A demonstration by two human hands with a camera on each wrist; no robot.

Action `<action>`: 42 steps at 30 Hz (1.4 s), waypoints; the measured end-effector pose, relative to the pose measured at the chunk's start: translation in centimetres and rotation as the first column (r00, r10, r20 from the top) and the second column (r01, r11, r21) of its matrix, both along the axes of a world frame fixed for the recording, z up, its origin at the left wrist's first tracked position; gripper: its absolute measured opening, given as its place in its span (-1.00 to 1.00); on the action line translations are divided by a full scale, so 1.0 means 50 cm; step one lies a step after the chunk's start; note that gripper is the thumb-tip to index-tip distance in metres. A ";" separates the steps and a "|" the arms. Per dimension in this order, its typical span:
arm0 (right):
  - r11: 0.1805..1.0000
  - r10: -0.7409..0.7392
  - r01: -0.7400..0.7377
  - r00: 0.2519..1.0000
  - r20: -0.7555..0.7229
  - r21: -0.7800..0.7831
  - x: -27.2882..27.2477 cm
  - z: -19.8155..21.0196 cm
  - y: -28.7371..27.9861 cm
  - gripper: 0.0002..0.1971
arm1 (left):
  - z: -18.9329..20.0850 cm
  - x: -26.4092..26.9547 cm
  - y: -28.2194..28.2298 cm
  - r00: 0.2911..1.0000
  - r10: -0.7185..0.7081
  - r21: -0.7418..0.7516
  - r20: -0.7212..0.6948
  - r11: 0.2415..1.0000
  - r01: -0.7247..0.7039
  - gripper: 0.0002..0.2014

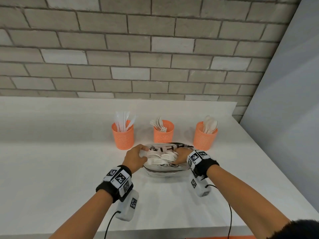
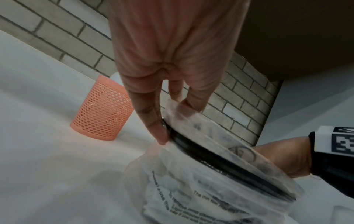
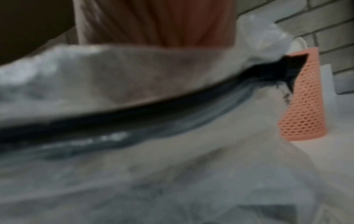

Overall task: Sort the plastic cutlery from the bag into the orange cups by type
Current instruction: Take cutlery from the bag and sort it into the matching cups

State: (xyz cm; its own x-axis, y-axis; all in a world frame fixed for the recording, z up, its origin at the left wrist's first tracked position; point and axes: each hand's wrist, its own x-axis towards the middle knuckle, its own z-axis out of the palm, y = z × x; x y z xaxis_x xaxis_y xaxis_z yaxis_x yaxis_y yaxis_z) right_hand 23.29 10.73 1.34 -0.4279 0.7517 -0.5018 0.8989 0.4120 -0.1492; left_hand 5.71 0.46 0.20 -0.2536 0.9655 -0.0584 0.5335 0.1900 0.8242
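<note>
Head view: crinkled clear bag [image 1: 165,171], perforated orange cups [image 1: 123,137].

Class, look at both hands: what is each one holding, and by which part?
The left hand pinches the clear plastic bag at its left rim. The right hand reaches into the bag's mouth; its grasp cannot be told.

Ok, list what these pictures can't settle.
- Right hand fingers: inside the bag in the head view, hidden by plastic in the right wrist view, so their grasp is unknown.
- Cutlery left in the bag: forks show; the rest is hidden by film and hands.
- Bag print: blurred, unreadable.
- Left cup contents: too small to identify.
</note>
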 end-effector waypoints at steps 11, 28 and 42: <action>0.991 -0.081 0.064 0.986 -0.148 -0.117 -0.006 -0.033 0.012 -0.44 | -0.015 0.005 0.006 0.999 0.041 -0.003 0.034 0.999 -0.041 -0.63; 0.991 -0.048 0.007 0.953 -0.299 -0.136 -0.018 -0.013 0.000 -0.51 | -0.004 -0.007 0.026 1.000 -0.016 -0.032 -0.012 0.999 0.015 -0.48; 0.994 0.095 -0.070 0.926 -0.365 0.082 -0.009 -0.025 -0.021 -0.68 | -0.026 -0.005 0.031 0.999 -0.029 0.015 0.040 0.999 0.029 -0.41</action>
